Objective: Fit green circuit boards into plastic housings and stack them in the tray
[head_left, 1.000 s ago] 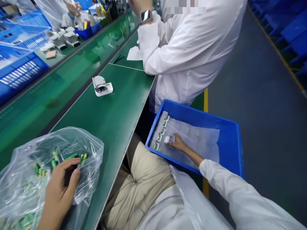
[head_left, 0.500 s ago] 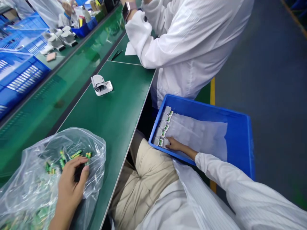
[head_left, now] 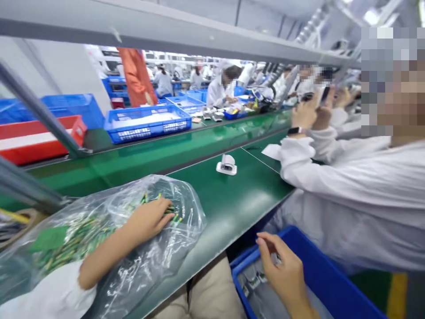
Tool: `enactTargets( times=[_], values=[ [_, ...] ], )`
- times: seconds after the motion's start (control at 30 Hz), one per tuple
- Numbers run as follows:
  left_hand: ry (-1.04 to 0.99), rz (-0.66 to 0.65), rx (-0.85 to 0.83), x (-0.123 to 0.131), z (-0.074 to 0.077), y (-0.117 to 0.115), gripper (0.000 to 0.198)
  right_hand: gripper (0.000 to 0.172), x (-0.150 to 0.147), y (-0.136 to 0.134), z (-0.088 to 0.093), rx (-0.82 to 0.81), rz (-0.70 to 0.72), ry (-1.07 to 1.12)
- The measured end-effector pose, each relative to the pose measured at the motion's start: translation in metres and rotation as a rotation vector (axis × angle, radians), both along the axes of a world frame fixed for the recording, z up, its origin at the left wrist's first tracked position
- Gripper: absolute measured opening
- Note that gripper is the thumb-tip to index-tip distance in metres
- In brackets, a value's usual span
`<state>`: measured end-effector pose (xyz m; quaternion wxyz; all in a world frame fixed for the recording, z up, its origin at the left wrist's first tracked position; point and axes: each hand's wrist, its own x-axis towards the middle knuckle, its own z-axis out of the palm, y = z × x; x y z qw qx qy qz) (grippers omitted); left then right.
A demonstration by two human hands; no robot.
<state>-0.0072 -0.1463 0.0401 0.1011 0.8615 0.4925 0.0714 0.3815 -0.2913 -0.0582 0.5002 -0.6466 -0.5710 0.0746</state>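
Observation:
My left hand point(head_left: 154, 218) is in the mouth of a clear plastic bag point(head_left: 189, 199) on the bench. Its fingers and thumb close round small green and yellow batteries point(head_left: 177, 218); more batteries lie deeper in the bag. Over a blue bin point(head_left: 307, 248) at the bench's near side hangs my right hand point(head_left: 285, 272), fingers loosely curved, with nothing visible in them. Inside the bin, several small white devices point(head_left: 254, 282) stand in a row, partly hidden by that hand. A white device with a folded cuff point(head_left: 227, 165), like a wrist blood pressure monitor, sits alone on the green bench.
A co-worker's white sleeve point(head_left: 299, 155) rests at the bench on the right. Beyond the green conveyor point(head_left: 186, 144) stand a blue basket point(head_left: 149, 128) and a red tray point(head_left: 66, 128). A grey metal post point(head_left: 43, 106) slants down at the left.
The view has swung upward and left. My right hand has lifted off the devices in the blue bin. My left hand has turned and reaches onto the batteries in the bag.

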Motion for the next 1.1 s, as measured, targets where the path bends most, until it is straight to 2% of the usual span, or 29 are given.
enactTargets(
  times=[0.03,0.1,0.17,0.27,0.37,0.43,0.53,0.67,0.73,0.83,0.87,0.93,1.03,1.1],
  values=[
    [0.015,0.018,-0.038,0.002,0.002,0.002,0.030,0.025,-0.005,0.021,0.013,0.022,0.025,-0.018],
    [0.024,0.025,-0.096,0.006,0.003,0.001,0.026,0.030,-0.012,0.072,0.028,0.023,0.064,-0.034],
    [0.019,0.014,-0.124,0.010,-0.001,-0.002,0.025,0.041,-0.012,0.130,0.032,-0.025,0.074,-0.027],
    [0.001,-0.034,-0.124,0.014,-0.011,-0.009,0.020,0.069,-0.005,0.212,0.030,-0.215,0.031,-0.041],
    [-0.006,-0.082,-0.061,0.018,-0.018,-0.015,0.009,0.097,0.000,0.269,0.030,-0.380,0.012,-0.165],
    [0.001,-0.094,-0.009,0.021,-0.021,-0.016,0.009,0.104,0.001,0.291,0.029,-0.432,0.026,-0.259],
    [-0.050,-0.103,0.049,0.021,-0.022,-0.013,0.007,0.106,-0.005,0.308,0.029,-0.484,0.059,-0.292],
    [-0.084,-0.120,0.042,0.013,-0.024,-0.007,0.009,0.119,-0.040,0.307,0.032,-0.537,0.230,-0.084],
    [-0.080,-0.130,0.051,0.011,-0.027,-0.005,0.005,0.109,-0.068,0.305,0.034,-0.473,0.280,-0.042],
    [-0.098,-0.098,0.075,0.010,-0.034,-0.002,0.005,0.090,-0.113,0.307,0.037,-0.327,0.238,-0.016],
    [-0.105,-0.081,0.071,0.010,-0.036,0.000,0.006,0.087,-0.127,0.309,0.039,-0.285,0.231,0.062],
    [-0.141,-0.046,0.047,0.009,-0.041,0.003,0.008,0.080,-0.153,0.310,0.044,-0.217,0.284,0.354],
    [-0.364,0.052,0.001,0.004,-0.044,0.013,0.010,0.058,-0.179,0.301,0.056,-0.133,0.545,0.841],
    [-0.637,0.196,-0.058,0.000,-0.043,0.021,0.014,0.046,-0.188,0.286,0.066,-0.116,0.755,0.977]
  ],
)
